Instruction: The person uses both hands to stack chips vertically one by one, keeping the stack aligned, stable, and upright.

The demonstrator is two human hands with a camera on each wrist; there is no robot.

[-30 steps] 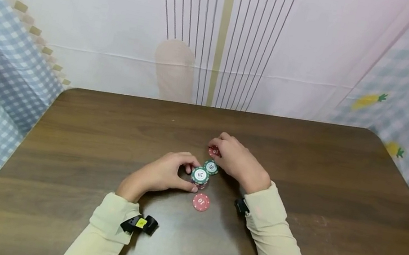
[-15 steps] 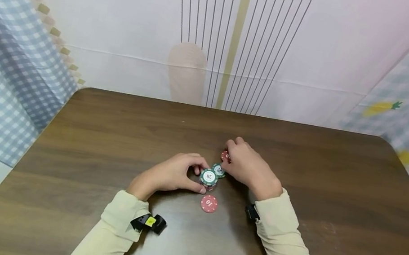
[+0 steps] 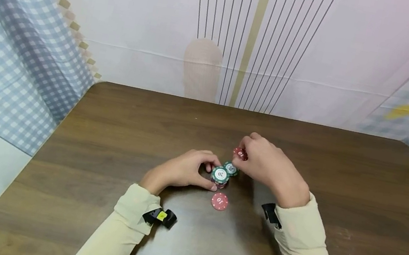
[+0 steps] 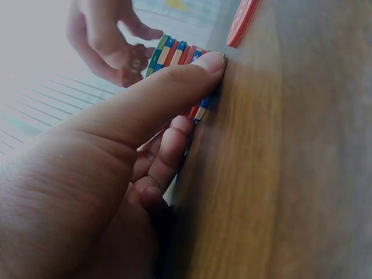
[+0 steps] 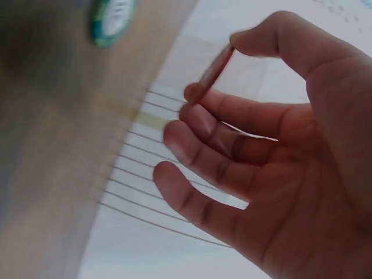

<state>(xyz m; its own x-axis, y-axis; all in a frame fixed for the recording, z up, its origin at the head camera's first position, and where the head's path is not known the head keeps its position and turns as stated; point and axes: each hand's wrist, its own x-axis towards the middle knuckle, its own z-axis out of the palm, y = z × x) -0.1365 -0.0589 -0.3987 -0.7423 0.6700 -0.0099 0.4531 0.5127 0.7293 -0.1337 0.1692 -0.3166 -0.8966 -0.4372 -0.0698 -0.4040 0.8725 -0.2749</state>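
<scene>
My left hand (image 3: 187, 167) curls its thumb and fingers around a stack of poker chips (image 4: 180, 51), topped by a green and white chip marked 20 (image 3: 220, 174). The stack stands upright on the table, its far side partly hidden by the fingers. Another green 20 chip (image 3: 230, 168) lies just behind it, seemingly touching or overlapped in the head view. My right hand (image 3: 273, 165) pinches a red poker chip marked 10 (image 3: 240, 154) between thumb and index finger; in the right wrist view this chip (image 5: 215, 72) is off the table, with the other fingers loosely extended.
A single red 10 chip (image 3: 219, 201) lies flat on the wooden table (image 3: 137, 134), in front of the stack. White patterned cloth (image 3: 145, 21) hangs behind the table's far edge, and blue checked cloth (image 3: 20, 31) hangs at the left side.
The head view has turned left, so everything sits further right. My right hand has lifted the red chip and drawn it slightly right of the green chip. My left hand stays at the stack.
</scene>
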